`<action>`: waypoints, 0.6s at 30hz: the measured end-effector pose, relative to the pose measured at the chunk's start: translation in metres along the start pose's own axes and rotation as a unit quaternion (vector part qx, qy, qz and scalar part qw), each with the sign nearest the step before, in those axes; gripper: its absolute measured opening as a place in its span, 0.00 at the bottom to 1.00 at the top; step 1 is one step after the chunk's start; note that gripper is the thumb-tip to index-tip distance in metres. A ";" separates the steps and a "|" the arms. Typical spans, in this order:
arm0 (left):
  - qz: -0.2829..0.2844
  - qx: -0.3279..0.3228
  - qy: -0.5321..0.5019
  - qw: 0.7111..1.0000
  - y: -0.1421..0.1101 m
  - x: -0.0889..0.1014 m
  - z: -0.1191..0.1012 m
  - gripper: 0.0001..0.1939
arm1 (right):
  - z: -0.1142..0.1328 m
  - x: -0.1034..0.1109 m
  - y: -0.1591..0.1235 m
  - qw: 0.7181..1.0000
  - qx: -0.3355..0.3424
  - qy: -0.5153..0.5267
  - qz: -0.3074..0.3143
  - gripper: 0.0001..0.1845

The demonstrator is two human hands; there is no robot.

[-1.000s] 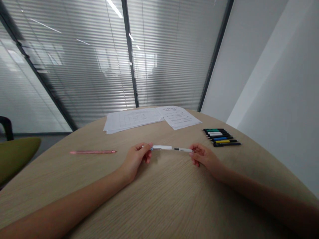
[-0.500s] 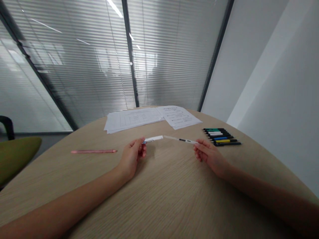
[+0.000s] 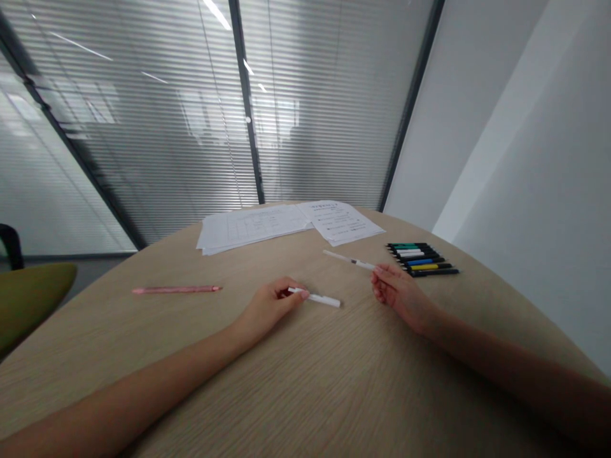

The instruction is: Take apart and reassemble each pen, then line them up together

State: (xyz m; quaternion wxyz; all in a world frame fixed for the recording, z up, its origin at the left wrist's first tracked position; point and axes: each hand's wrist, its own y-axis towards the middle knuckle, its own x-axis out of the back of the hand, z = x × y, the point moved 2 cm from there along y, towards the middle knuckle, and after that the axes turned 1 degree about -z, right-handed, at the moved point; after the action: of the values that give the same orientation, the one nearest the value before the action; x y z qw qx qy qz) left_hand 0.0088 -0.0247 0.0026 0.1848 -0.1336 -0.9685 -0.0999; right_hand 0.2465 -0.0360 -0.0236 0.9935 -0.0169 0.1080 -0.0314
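Low over the table, my left hand [image 3: 274,304] pinches a white pen barrel [image 3: 327,300] between thumb and fingers. The barrel points to the right and tilts slightly down; I cannot tell if it touches the wood. My right hand [image 3: 401,294] is closed on the right end of a slim pen refill [image 3: 360,263], pale and see-through with a dark band. Its thin end points left and a little up, apart from the barrel. The fingers hide the refill's other end.
A pink pen [image 3: 176,289] lies left of my left hand. Several pens [image 3: 422,259] in a row sit beyond my right hand. Printed sheets [image 3: 258,226] lie at the table's [image 3: 305,381] far side. A green chair [image 3: 35,302] stands at the left.
My left hand has come down and to the right with the white barrel, away from the refill's thin end. The right hand has barely moved; its refill now tilts up more to the left.
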 end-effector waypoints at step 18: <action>0.054 -0.095 0.116 0.987 -0.001 -0.003 0.002 0.07 | -0.002 -0.007 -0.006 0.990 0.039 -0.125 0.058 0.13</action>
State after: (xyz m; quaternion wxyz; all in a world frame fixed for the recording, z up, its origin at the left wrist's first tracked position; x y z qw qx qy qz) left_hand 0.0107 -0.0253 -0.0007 0.2875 -0.1898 -0.9180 -0.1965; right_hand 0.2384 -0.0417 -0.0236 0.9992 0.0244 -0.0175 0.0247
